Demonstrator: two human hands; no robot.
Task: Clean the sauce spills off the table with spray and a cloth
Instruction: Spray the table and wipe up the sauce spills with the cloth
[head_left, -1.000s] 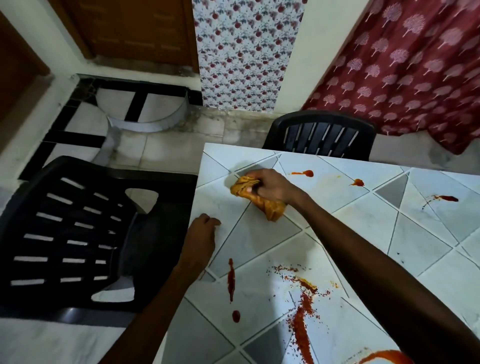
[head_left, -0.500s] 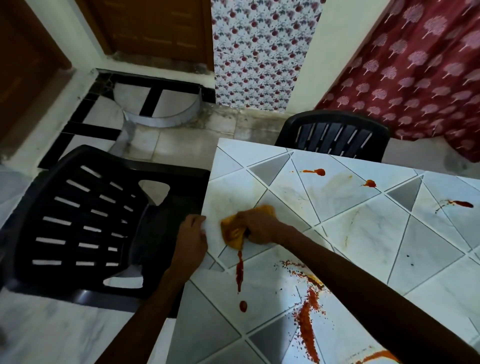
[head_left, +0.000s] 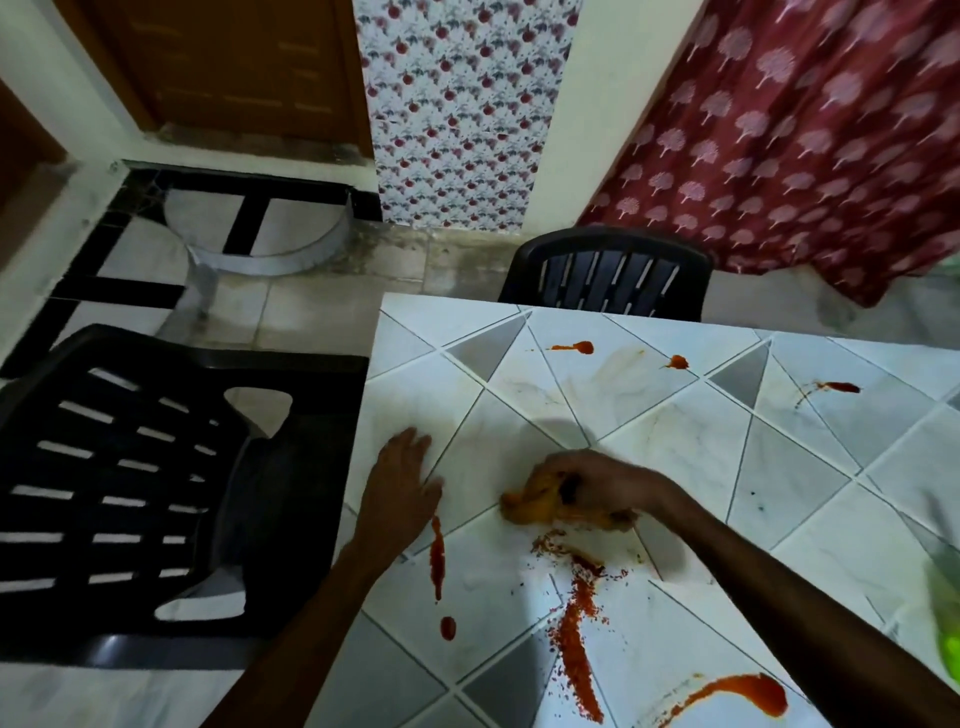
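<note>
The table (head_left: 779, 467) is topped with pale, marble-veined tiles cut into triangles and diamonds, a few of them grey, with thin dark grout lines between. The right hand (head_left: 608, 483) is clenched around a crumpled orange-yellow cloth (head_left: 540, 506) and presses it onto the tiles.

Just below the cloth, toward the person, a grainy red smear (head_left: 576, 623) begins, speckled at its edges. Further that way lies a thick, glossy curl of sauce (head_left: 748, 693). Left of the grip, the left hand (head_left: 400, 488) lies flat with straight fingers near the table's edge. A narrow red streak (head_left: 437, 558) starts just beside it, with a round drop (head_left: 448, 627) below.

Well beyond the grip, small red spots (head_left: 576, 347) sit near the far edge, with faint orange wipe marks among them. Far to the right, a blurred green shape (head_left: 948, 613) cannot be identified.

A slatted black plastic chair (head_left: 130, 493) stands left of the hands, and a second chair (head_left: 608, 275) stands past the far edge. The floor (head_left: 291, 306) is pale tile. Behind hang a maroon curtain (head_left: 805, 130) printed with pale trees and a floral panel (head_left: 457, 104), beside a brown wooden door (head_left: 234, 67).
</note>
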